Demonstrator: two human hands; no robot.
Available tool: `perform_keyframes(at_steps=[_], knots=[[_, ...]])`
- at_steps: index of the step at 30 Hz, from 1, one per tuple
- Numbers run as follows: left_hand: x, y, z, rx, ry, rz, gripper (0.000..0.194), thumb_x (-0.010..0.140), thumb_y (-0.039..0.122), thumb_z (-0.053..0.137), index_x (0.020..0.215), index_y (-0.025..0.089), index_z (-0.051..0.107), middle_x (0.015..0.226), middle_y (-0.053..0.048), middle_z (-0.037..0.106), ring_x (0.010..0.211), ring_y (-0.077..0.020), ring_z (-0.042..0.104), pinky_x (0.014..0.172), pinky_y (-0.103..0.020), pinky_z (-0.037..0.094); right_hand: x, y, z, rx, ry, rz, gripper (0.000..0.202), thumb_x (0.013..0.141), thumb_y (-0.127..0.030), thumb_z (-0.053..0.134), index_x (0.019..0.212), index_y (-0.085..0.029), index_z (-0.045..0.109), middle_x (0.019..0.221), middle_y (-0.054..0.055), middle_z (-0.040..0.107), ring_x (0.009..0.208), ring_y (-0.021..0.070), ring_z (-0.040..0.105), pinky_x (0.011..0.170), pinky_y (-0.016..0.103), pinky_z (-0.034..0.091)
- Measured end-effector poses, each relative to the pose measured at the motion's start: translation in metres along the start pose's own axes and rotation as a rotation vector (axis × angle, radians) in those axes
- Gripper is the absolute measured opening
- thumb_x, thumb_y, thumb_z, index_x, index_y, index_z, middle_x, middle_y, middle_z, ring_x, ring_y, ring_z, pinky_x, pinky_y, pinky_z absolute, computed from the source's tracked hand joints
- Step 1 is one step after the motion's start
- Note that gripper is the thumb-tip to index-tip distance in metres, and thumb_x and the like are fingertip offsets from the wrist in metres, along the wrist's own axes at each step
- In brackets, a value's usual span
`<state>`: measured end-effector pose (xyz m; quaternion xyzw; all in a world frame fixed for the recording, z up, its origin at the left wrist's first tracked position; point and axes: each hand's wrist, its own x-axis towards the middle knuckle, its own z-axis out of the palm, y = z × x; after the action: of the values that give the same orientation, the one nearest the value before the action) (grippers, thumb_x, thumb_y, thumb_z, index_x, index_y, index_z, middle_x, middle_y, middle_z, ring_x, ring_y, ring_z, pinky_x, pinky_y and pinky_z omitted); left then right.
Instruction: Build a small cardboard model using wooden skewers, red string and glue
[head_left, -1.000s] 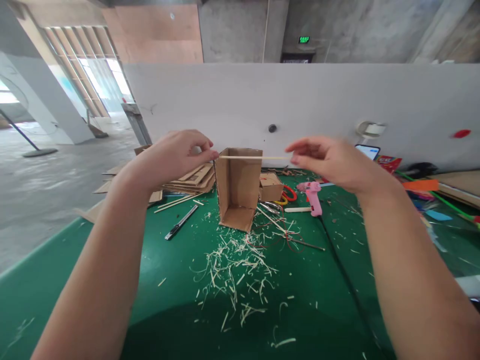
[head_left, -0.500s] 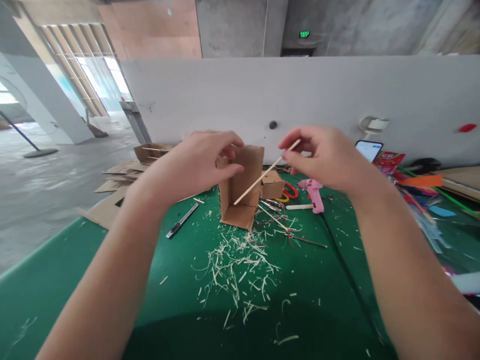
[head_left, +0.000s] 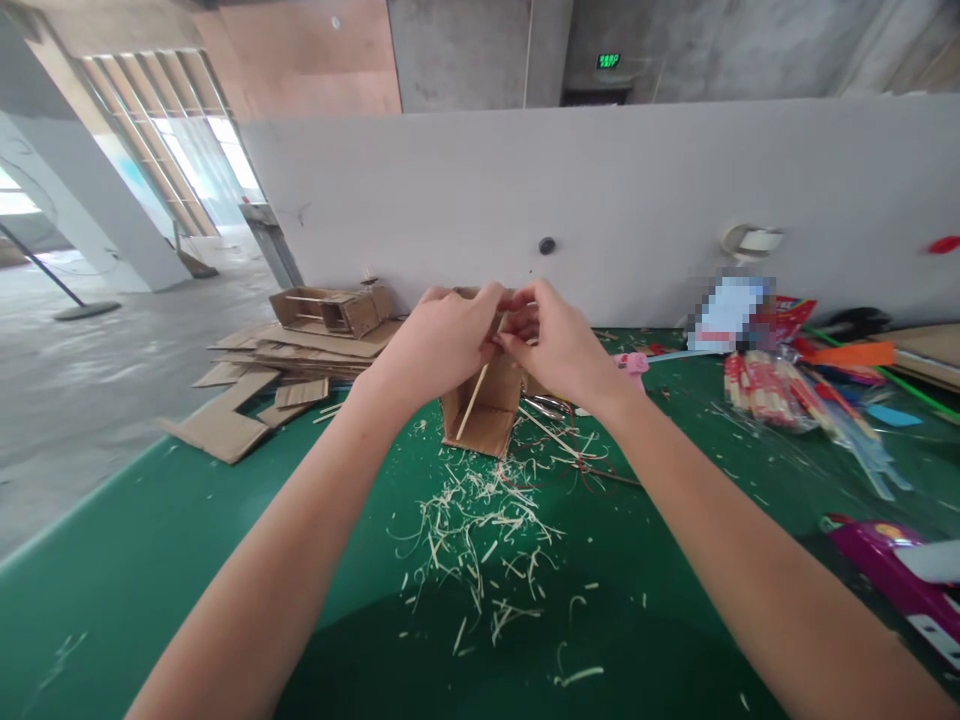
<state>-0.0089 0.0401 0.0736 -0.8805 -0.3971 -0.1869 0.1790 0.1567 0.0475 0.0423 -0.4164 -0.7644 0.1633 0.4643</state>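
Observation:
A thin wooden stick [head_left: 472,402] slants up in front of the open cardboard box [head_left: 491,428], its lower end over the box's bottom panel. My right hand [head_left: 559,345] pinches its upper part, thumb and fingers bent together. My left hand [head_left: 442,340] meets it there, its fingers closed at the same upper part of the stick. Fingers cover the stick's top end and much of the box's upper part. Whether the stick touches the box I cannot tell. Curled wood shavings [head_left: 487,520] lie on the green table [head_left: 360,580] before the box.
Cardboard pieces [head_left: 240,400] and a small cardboard frame with sticks [head_left: 330,310] are at left. A pink glue gun [head_left: 634,365] is partly behind my right arm. At right lie bundled sticks [head_left: 772,385] and a purple tool [head_left: 885,560]. A white wall [head_left: 420,200] stands behind.
My hands have come together at the stick's upper part; before, they were apart, with only the right holding it. The stick has tilted steeper. My left arm now covers the utility knife.

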Motion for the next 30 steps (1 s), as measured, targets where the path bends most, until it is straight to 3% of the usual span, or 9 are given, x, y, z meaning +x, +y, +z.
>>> perform_keyframes(at_steps=[5, 9, 12, 18, 25, 30], knots=[[-0.001, -0.004, 0.002, 0.03, 0.005, 0.001, 0.017, 0.085, 0.016, 0.044, 0.099, 0.018, 0.053, 0.075, -0.001, 0.067, 0.07, -0.0184, 0.059, 0.095, -0.042, 0.036, -0.001, 0.011, 0.007, 0.082, -0.062, 0.057, 0.018, 0.084, -0.025, 0.055, 0.099, -0.023, 0.045, 0.09, 0.003, 0.065, 0.078, 0.0155, 0.065, 0.066, 0.031, 0.052], [-0.002, -0.006, 0.001, 0.011, -0.027, -0.054, 0.009, 0.086, 0.021, 0.046, 0.091, 0.019, 0.053, 0.072, -0.001, 0.066, 0.068, -0.0179, 0.058, 0.094, -0.044, 0.035, -0.007, 0.032, 0.021, 0.021, -0.371, 0.245, 0.022, 0.082, -0.032, 0.056, 0.099, -0.018, 0.053, 0.09, 0.007, 0.067, 0.06, 0.0144, 0.063, 0.053, 0.031, 0.05], [-0.001, -0.007, 0.002, -0.019, -0.021, -0.091, 0.007, 0.086, 0.023, 0.048, 0.09, 0.019, 0.053, 0.075, -0.001, 0.067, 0.073, -0.019, 0.06, 0.091, -0.044, 0.036, -0.016, 0.047, 0.04, -0.108, -0.52, 0.209, 0.021, 0.081, -0.032, 0.058, 0.093, -0.015, 0.061, 0.09, 0.01, 0.07, 0.07, 0.0183, 0.066, 0.058, 0.031, 0.049], [-0.001, -0.006, 0.001, -0.009, -0.033, -0.114, 0.007, 0.085, 0.022, 0.048, 0.09, 0.018, 0.053, 0.077, -0.002, 0.067, 0.075, -0.0203, 0.061, 0.087, -0.043, 0.039, -0.029, 0.063, 0.07, -0.185, -0.454, 0.045, 0.02, 0.088, -0.027, 0.049, 0.089, -0.016, 0.066, 0.085, 0.008, 0.072, 0.074, 0.0171, 0.065, 0.064, 0.028, 0.043], [-0.002, -0.003, -0.002, -0.013, -0.058, -0.182, 0.014, 0.085, 0.021, 0.048, 0.093, 0.017, 0.058, 0.081, -0.005, 0.068, 0.075, -0.0221, 0.061, 0.072, -0.037, 0.043, -0.031, 0.064, 0.077, -0.33, -0.376, 0.013, 0.022, 0.092, -0.027, 0.047, 0.094, -0.018, 0.066, 0.086, 0.009, 0.073, 0.074, 0.0186, 0.066, 0.061, 0.027, 0.038], [-0.001, -0.006, -0.003, -0.058, -0.005, -0.249, 0.025, 0.089, 0.024, 0.043, 0.097, 0.019, 0.066, 0.084, -0.006, 0.068, 0.08, -0.0215, 0.061, 0.075, -0.036, 0.046, -0.032, 0.061, 0.082, -0.445, -0.358, 0.031, 0.024, 0.094, -0.03, 0.045, 0.096, -0.02, 0.066, 0.088, 0.008, 0.073, 0.075, 0.0194, 0.067, 0.061, 0.027, 0.038]])
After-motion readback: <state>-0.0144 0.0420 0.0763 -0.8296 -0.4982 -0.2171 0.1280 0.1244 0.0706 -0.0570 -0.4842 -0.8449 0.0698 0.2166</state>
